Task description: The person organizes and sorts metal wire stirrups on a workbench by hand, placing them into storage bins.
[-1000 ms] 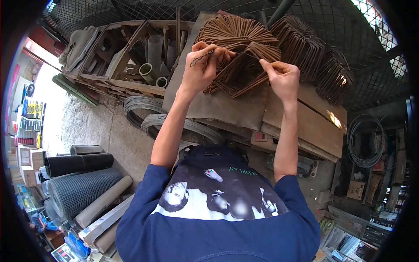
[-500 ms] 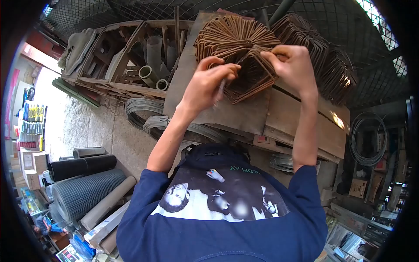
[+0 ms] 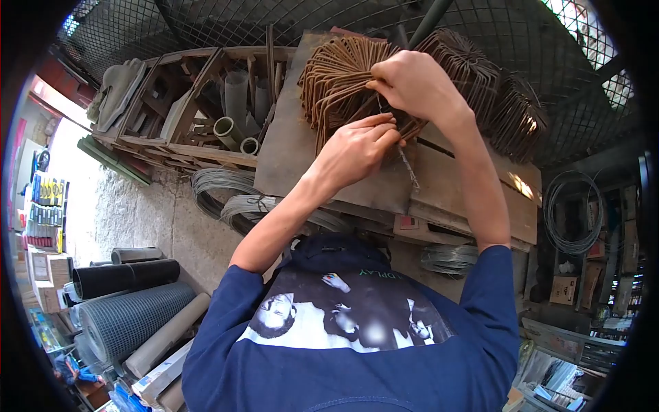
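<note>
A fanned bundle of rusty rebar stirrups (image 3: 336, 75) lies on the wooden boards (image 3: 292, 154) in front of me. My right hand (image 3: 419, 86) is closed over the bundle's right side, thumb and forefinger pinching at the stirrup bars. Just below it, my left hand (image 3: 357, 151) is closed around a twisted tie wire (image 3: 410, 168), whose loose tail hangs out past the fingertips toward me. A short piece of wire also shows between the two hands. My hands hide the bundle's lower right part.
More stirrup bundles (image 3: 518, 113) sit at the back right, against wire mesh. Wire coils (image 3: 226, 189) lie left of the boards, below a wooden rack (image 3: 199, 147) with pipes. Mesh rolls (image 3: 141, 309) are at lower left. Another wire coil (image 3: 573, 213) hangs at right.
My right hand has moved left onto the bundle, and my left hand has moved right and toward me. The twisted wire now extends from the left hand's right side.
</note>
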The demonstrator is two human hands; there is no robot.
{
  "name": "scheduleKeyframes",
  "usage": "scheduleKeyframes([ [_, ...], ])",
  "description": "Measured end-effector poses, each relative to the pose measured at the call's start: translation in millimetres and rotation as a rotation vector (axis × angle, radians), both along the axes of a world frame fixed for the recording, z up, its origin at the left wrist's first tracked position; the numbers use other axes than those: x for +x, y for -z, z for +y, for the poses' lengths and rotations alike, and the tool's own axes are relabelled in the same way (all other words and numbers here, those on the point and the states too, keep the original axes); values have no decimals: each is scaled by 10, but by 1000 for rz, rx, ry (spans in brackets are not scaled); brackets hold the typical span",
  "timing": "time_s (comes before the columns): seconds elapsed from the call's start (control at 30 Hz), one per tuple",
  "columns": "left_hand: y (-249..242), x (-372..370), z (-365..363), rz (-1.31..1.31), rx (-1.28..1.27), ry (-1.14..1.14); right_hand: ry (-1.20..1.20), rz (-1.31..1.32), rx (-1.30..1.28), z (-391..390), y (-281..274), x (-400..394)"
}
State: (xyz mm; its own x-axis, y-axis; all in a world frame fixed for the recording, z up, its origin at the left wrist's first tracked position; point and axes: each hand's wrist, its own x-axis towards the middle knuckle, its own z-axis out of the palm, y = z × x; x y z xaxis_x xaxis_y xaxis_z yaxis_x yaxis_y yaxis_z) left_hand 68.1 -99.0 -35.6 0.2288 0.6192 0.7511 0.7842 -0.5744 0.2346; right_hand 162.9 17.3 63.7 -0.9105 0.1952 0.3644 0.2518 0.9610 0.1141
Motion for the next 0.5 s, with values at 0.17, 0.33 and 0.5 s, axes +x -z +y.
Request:
scheduleKeyframes([
  [0.17, -156, -16, -69, -66, -18, 63, 78, 30, -51, -79, 44, -8],
  [0.33, -326, -605, -286, -211, 107, 232, 152, -1, -225, -85, -8, 87],
  [0.5, -440, -941, 148, -420, -103, 173, 201, -38, -240, -115, -57, 32],
])
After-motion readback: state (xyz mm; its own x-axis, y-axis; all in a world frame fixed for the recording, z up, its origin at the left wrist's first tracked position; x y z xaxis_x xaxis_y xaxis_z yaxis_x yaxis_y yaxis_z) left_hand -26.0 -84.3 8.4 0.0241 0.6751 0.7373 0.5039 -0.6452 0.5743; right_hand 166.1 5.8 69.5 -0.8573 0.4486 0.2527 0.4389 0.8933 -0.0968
